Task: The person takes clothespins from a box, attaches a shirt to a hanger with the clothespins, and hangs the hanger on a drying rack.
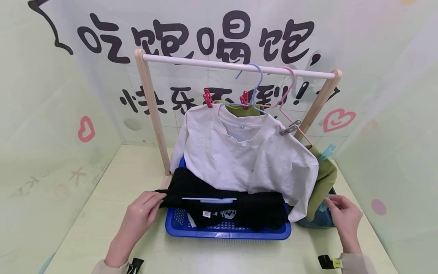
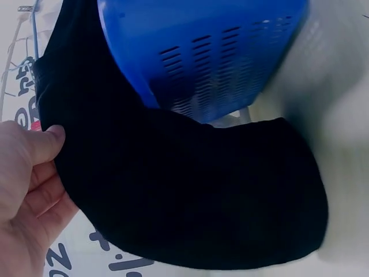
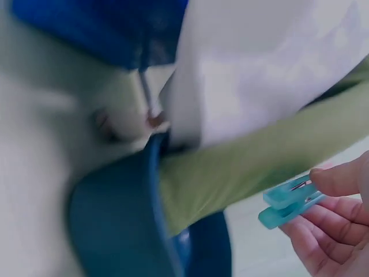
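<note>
nearest, at the left, the left hand (image 1: 142, 211) pinches an edge of the black garment (image 1: 256, 209) between thumb and fingers. the garment drapes over the blue plastic basket (image 1: 226, 233) on the table (image 1: 102, 205), one part looping outside the basket wall in the left wrist view. it should be light, soft and limp, hard to damage but quick to fold on itself; a broad pinch at a hem or seam, with a second hold further along, would keep it flat. the left forearm reaches forward and inward from the lower left.

at the right, the right hand (image 1: 345, 217) pinches a teal clothespin (image 3: 288, 196), thumb above and fingers below, tips pointing inward. the clothespin looks like small, stiff, sprung plastic, likely to twist away unless squeezed squarely on the tail ends. it is close to a sleeve of the green garment (image 1: 323, 179); i cannot tell whether they touch. that sleeve hangs into a dark blue bin (image 3: 115, 213).

beyond, a white shirt (image 1: 246, 160) hangs on a blue hanger (image 1: 261, 78), with red clothespins (image 1: 207, 98) at its neck and shoulder area. farthest, the rack's white rail (image 1: 205, 62) carries the blue hanger and a pink hanger (image 1: 292, 82).
</note>
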Available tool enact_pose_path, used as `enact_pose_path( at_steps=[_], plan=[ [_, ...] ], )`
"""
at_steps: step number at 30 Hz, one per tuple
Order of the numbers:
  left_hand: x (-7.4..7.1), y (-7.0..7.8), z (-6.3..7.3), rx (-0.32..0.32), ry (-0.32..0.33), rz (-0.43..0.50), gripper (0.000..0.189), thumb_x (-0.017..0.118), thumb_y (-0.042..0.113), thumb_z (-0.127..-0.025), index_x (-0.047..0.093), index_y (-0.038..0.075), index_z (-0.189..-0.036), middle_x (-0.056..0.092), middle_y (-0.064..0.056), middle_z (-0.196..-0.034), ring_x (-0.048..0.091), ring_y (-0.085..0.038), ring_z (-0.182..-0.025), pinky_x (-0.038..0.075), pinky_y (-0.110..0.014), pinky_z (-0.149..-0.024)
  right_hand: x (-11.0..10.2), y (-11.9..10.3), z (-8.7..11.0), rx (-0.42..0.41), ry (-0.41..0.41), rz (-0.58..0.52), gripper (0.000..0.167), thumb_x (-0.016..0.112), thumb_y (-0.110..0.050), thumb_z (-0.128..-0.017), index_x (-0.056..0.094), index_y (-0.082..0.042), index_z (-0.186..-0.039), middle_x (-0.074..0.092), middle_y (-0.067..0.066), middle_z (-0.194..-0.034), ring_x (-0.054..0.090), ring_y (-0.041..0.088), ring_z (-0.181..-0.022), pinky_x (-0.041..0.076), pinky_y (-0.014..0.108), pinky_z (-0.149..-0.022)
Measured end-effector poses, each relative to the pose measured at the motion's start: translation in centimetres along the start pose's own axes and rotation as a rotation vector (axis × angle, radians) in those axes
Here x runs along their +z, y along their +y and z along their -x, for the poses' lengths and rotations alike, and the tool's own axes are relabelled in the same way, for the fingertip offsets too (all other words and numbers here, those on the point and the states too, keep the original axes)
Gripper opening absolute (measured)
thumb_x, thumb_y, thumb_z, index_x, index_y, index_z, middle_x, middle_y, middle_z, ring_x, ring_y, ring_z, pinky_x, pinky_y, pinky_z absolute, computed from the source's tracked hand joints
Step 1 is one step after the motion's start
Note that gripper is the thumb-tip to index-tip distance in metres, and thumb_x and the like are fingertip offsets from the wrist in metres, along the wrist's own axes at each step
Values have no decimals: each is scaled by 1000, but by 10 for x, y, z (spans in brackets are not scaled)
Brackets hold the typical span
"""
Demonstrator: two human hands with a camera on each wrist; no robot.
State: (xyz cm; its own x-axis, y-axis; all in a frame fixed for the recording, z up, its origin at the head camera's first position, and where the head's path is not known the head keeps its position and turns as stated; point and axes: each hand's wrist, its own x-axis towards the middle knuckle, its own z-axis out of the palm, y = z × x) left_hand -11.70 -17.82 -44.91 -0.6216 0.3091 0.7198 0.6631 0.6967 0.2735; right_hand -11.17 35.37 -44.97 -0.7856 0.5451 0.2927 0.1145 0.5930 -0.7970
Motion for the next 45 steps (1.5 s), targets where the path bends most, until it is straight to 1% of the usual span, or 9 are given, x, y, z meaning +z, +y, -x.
enact_pose_path(
  at_steps=[4, 9, 15, 18, 29, 33, 38, 42, 45],
  plan=[
    [1, 1, -5, 3, 47, -12, 47, 38, 29, -101, 69, -4, -92, 66, -11, -85, 62, -24, -77, 51, -32, -68, -6, -18, 10, -35, 60, -166, 9, 72, 4, -76, 65, 5, -80, 56, -25, -58, 52, -9, -52, 40, 5, -53],
    [1, 2, -9, 31, 114, -17, 43, 41, 26, -100, 69, -5, -89, 65, -12, -82, 62, -24, -75, 52, -32, -64, -7, -46, 26, -211, 68, -336, 12, 68, 17, -73, 62, 14, -82, 63, -18, -64, 57, -6, -54, 44, 6, -53],
    [1, 2, -10, 15, 151, 2, 41, 43, 26, -100, 69, -4, -88, 65, -11, -81, 61, -24, -75, 51, -32, -66, 13, -88, 50, -445, -101, -691, 18, 58, 30, -69, 58, 21, -85, 69, -4, -78, 63, 2, -66, 48, 9, -59],
    [0, 2, -10, -21, 138, -6, 43, 43, 28, -100, 69, -4, -88, 65, -10, -80, 61, -23, -75, 50, -30, -68, 31, -108, 62, -537, -182, -790, 20, 57, 31, -68, 57, 22, -86, 69, 1, -82, 64, 4, -69, 49, 11, -61],
    [-3, 4, -13, -20, 147, 22, 41, 45, 28, -99, 69, -4, -88, 65, -10, -80, 61, -22, -74, 50, -28, -68, 82, -162, 101, -605, -391, -846, 20, 62, 21, -76, 63, 10, -92, 67, 6, -86, 64, 9, -70, 52, 17, -62],
    [-4, 5, -13, -13, 149, 31, 27, 55, 18, -95, 69, -4, -88, 65, -10, -81, 61, -23, -75, 50, -29, -69, 101, -183, 111, -691, -478, -879, 21, 63, 19, -76, 63, 7, -93, 66, 14, -84, 64, 12, -71, 54, 23, -61],
    [-5, 6, -13, -8, 140, 30, 26, 55, 17, -95, 69, -3, -88, 65, -10, -82, 62, -22, -76, 50, -30, -69, 123, -216, 123, -828, -573, -886, 24, 66, 21, -72, 62, 7, -92, 65, 18, -80, 66, 18, -67, 56, 27, -60],
    [-5, 8, -14, 0, 138, 29, 7, 67, 0, -82, 70, -3, -89, 65, -10, -82, 62, -22, -76, 51, -30, -68, 138, -239, 128, -936, -601, -822, 24, 68, 19, -69, 60, 9, -90, 66, 19, -78, 66, 22, -64, 56, 25, -61],
    [-4, 11, -17, 9, 139, 16, 25, 74, -14, -65, 70, -3, -88, 65, -10, -82, 62, -22, -75, 52, -31, -66, 156, -244, 129, -984, -599, -797, 24, 70, 17, -71, 60, 9, -92, 67, 19, -79, 67, 23, -67, 55, 22, -64]
  ],
)
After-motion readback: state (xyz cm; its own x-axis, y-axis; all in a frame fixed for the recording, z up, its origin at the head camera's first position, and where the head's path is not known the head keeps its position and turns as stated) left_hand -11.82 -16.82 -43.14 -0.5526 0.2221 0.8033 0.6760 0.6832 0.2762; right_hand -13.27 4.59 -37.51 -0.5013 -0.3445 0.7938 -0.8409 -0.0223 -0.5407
